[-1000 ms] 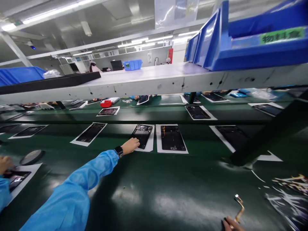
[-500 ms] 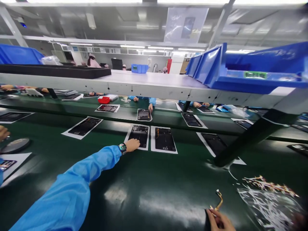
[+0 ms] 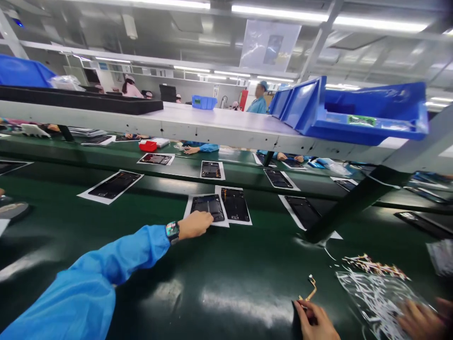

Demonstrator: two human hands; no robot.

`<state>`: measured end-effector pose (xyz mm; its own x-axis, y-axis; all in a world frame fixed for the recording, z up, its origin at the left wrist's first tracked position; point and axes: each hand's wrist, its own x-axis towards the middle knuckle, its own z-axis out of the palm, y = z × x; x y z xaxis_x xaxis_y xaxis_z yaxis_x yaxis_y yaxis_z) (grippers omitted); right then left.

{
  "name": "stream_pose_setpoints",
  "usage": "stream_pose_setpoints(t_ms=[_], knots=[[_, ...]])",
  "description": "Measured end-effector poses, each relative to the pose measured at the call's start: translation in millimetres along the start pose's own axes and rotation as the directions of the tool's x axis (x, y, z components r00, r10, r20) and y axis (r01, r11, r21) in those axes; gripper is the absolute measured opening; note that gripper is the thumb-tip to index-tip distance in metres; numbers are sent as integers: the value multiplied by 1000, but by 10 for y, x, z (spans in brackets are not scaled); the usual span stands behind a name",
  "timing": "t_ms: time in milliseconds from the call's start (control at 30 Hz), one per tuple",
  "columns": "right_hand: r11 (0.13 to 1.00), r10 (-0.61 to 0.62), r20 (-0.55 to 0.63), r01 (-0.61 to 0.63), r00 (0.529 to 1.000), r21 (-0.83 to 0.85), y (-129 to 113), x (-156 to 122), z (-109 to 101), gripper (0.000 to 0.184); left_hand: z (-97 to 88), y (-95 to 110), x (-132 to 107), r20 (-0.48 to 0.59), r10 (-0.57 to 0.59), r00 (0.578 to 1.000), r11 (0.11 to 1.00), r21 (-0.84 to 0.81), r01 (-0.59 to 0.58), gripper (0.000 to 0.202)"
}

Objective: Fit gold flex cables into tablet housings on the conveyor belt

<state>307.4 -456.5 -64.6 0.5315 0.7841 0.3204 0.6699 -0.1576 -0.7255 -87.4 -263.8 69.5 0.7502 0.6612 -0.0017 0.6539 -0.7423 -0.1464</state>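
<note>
My left hand point(image 3: 196, 224), in a blue sleeve with a watch at the wrist, reaches forward over the bench. Its closed fingers grip the near edge of a dark tablet housing point(image 3: 208, 208) on a white sheet. That sheet overlaps the one beneath a second tablet housing point(image 3: 235, 205), which has an orange flex cable at its upper left. Low in the view, my right hand point(image 3: 316, 321) pinches a thin gold flex cable point(image 3: 312, 289) that sticks up past the fingertips. A small dark piece shows beside the thumb; what it is I cannot tell.
A co-worker's blurred hand point(image 3: 421, 318) is over a plastic bag of white strips point(image 3: 378, 295). Loose flex cables point(image 3: 377, 265) lie behind it. A dark slanted post point(image 3: 348, 205) stands right. Blue bins point(image 3: 375, 113) sit on the overhead shelf point(image 3: 219, 123). More housings lie along the green bench point(image 3: 226, 269).
The tablet housing and its sheet have come nearer and turned, now overlapping the neighbouring sheet. My right hand still pinches the flex cable. A co-worker's hand has come over the bag.
</note>
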Motion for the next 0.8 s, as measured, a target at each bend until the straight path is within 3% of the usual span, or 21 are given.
stream_pose_setpoints(t_ms=[67,133,233,333,433,500,567,667,733,800], knots=[[997,-44,13,45,999,-65,-5,-38,3,29,-107,511,-233,-9,89,996,996,-20,-89,16],[981,-136,-24,131,990,-143,-58,-84,3,40,-136,1068,-465,-59,263,963,964,-29,-265,12],[943,-277,-134,242,952,-228,-233,-154,-67,51,-8,1805,-676,-123,396,910,910,-80,-407,4],[948,-274,-212,227,938,-224,-479,-235,-271,44,204,2247,-715,-120,396,910,906,-111,-408,12],[985,-161,-214,144,963,-92,-736,-334,-532,37,254,2327,-713,-15,338,941,921,-202,-334,9],[988,-131,-104,139,986,66,-903,-390,-659,34,155,2224,-725,18,264,964,904,-354,-241,15],[967,-145,52,131,988,217,-1074,-416,-709,31,10,2072,-736,-44,116,992,826,-550,-121,27],[932,-165,290,53,943,358,-1350,-384,-642,29,-129,1903,-714,-139,-131,982,564,-825,-42,54],[919,-183,435,-4,882,395,-1537,-324,-536,29,-114,1875,-671,-147,-166,975,340,-937,-84,74],[914,-209,535,-31,818,405,-1706,-243,-411,31,-32,1897,-621,-140,-158,977,150,-982,-117,77]])
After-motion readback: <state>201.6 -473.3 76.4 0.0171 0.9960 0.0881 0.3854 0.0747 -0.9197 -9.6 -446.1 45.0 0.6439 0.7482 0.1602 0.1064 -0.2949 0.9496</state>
